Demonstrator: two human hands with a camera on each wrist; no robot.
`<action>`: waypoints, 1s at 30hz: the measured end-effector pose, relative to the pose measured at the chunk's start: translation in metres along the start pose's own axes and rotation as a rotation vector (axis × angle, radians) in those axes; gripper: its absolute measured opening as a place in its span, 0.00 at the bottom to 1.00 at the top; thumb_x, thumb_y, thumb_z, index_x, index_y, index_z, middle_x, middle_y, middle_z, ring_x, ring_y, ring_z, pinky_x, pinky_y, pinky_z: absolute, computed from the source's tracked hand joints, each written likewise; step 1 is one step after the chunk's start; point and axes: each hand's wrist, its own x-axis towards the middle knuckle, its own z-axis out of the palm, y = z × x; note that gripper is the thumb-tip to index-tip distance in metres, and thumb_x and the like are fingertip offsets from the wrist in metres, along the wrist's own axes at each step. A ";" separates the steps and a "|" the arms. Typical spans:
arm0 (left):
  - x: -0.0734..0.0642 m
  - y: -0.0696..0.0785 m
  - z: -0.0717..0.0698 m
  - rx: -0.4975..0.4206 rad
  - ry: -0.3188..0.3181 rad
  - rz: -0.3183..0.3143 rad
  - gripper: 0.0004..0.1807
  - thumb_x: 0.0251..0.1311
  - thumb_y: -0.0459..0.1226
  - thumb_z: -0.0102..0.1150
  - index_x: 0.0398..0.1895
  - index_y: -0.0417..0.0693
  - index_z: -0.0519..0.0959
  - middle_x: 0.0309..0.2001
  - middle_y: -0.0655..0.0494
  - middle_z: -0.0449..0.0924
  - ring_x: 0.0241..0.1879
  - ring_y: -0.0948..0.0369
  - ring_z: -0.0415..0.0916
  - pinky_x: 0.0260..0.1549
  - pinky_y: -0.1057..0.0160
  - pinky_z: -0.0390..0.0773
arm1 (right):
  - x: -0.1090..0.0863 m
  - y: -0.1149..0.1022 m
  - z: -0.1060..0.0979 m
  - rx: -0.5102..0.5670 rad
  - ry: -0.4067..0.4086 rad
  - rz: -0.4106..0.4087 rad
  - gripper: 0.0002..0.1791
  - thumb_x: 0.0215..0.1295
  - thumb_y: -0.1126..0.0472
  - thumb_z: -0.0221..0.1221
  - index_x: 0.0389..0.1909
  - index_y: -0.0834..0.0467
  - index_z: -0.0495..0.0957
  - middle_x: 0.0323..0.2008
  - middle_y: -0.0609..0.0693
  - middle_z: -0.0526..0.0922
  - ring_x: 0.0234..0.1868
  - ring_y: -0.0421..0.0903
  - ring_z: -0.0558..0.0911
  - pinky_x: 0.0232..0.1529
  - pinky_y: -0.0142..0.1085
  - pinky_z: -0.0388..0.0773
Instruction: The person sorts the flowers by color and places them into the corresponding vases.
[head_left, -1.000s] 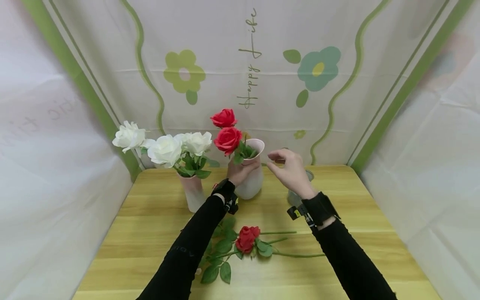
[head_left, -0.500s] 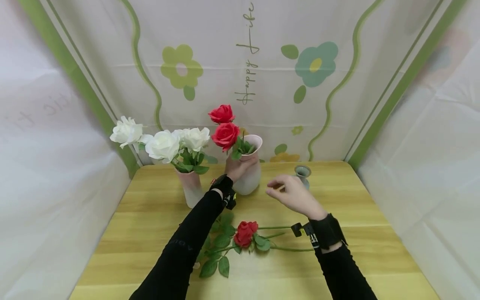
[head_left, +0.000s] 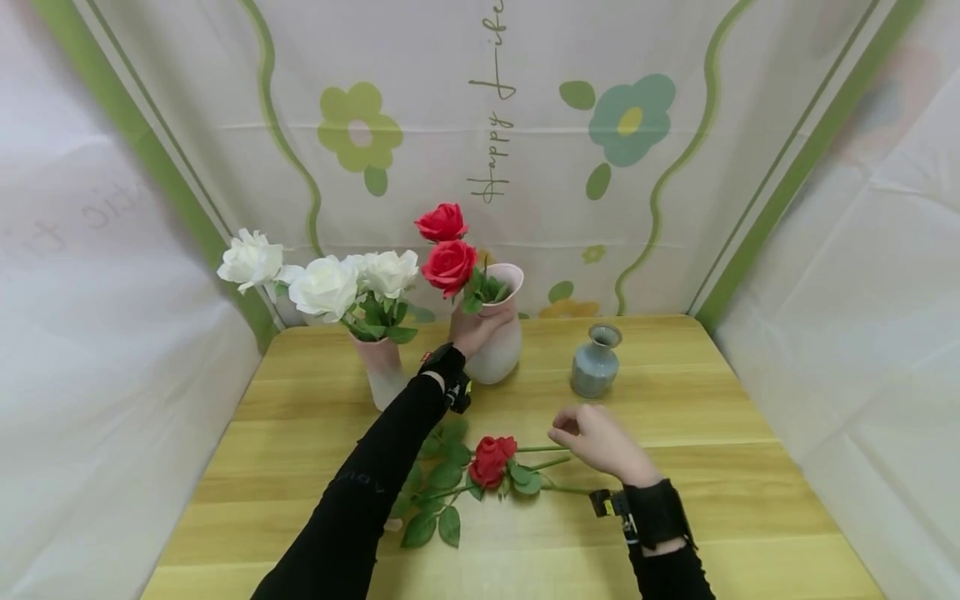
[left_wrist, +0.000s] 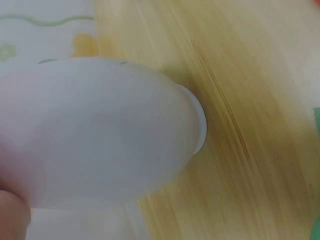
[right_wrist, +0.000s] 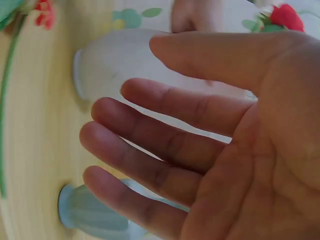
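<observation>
My left hand [head_left: 471, 333] grips the neck of a pink-and-white vase [head_left: 498, 358] near the back of the table. Two red roses [head_left: 448, 267] lean left out of its mouth. In the left wrist view the vase's pale body [left_wrist: 110, 130] fills much of the picture, a fingertip showing at its lower left. My right hand [head_left: 603, 443] holds nothing and hovers close by the stems of a red rose [head_left: 492, 462] lying on the table. Seen from the right wrist, its fingers [right_wrist: 135, 122] are relaxed and spread slightly apart.
Left of the gripped vase stands another pink-and-white vase [head_left: 384, 375] with white roses [head_left: 326, 287]. A small blue-grey vase [head_left: 595, 368] stands at the back right. Green leaves [head_left: 446, 475] spread beside the lying rose. A printed cloth [head_left: 435, 125] hangs behind the table.
My right hand has moved down and toward me, from beside the vase's mouth to the lying stems, uncovering the small blue-grey vase. My left hand keeps its grip on the vase.
</observation>
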 end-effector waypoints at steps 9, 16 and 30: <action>0.002 -0.001 0.000 0.001 -0.018 0.007 0.44 0.53 0.39 0.72 0.73 0.54 0.62 0.62 0.54 0.72 0.60 0.60 0.69 0.59 0.61 0.69 | -0.015 0.000 0.035 -0.182 -0.002 0.103 0.09 0.58 0.65 0.69 0.38 0.64 0.83 0.36 0.55 0.82 0.37 0.50 0.81 0.37 0.47 0.80; 0.001 -0.001 -0.001 -0.022 -0.020 -0.008 0.43 0.54 0.39 0.72 0.73 0.57 0.63 0.61 0.55 0.72 0.59 0.61 0.69 0.58 0.59 0.70 | -0.022 0.010 0.052 -0.271 -0.018 0.067 0.07 0.54 0.71 0.67 0.35 0.66 0.84 0.36 0.58 0.83 0.36 0.54 0.83 0.37 0.48 0.82; -0.001 -0.002 0.000 -0.031 -0.008 -0.008 0.44 0.53 0.40 0.73 0.73 0.52 0.62 0.63 0.53 0.71 0.61 0.60 0.69 0.59 0.62 0.69 | -0.021 0.027 0.067 -0.307 0.002 -0.016 0.15 0.42 0.83 0.61 0.24 0.60 0.83 0.28 0.50 0.82 0.27 0.43 0.78 0.26 0.39 0.78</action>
